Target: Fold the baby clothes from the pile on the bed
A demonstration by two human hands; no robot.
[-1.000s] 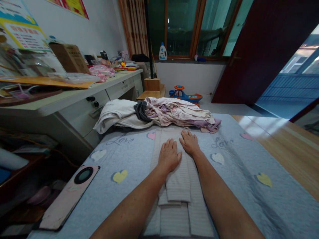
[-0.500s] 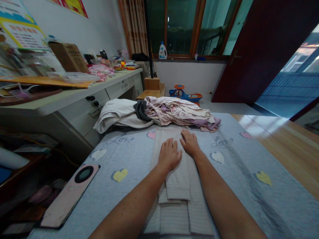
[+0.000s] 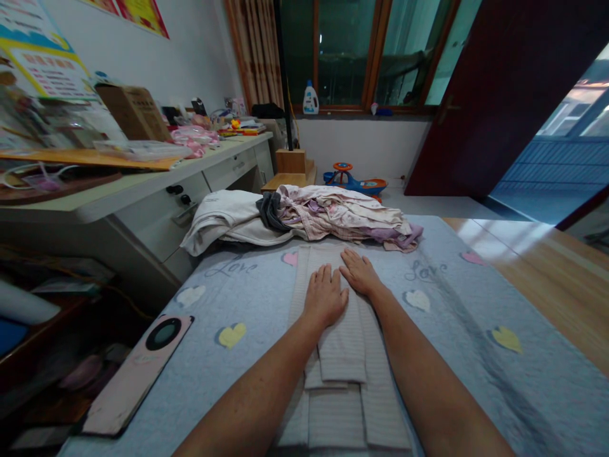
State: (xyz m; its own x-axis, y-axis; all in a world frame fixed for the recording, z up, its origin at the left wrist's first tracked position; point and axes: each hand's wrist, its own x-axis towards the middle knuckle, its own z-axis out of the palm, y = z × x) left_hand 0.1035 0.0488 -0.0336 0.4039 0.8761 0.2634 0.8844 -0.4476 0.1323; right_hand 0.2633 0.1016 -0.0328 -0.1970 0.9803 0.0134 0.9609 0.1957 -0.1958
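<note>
The pale striped garment (image 3: 341, 352) lies folded lengthwise on the bed (image 3: 266, 298), directly beneath the grip of both bare hands, its long side running away from the person. The left hand (image 3: 326, 295) rests palm down over its middle, upper part, fingers slightly spread and thumb out to the right, pinching nothing. The right hand (image 3: 360, 273) lies just beside it, a little farther forward, across the garment's upper right edge, its grip likewise spread flat, fingers angled inward. Nearer the person, narrow layered strips of the cloth show between the forearms, their ends overlapping unevenly. Just beyond the garment's far end sits a rumpled clothes pile (image 3: 342, 216); a pink phone (image 3: 137, 377) lies well apart, at the left.
</note>
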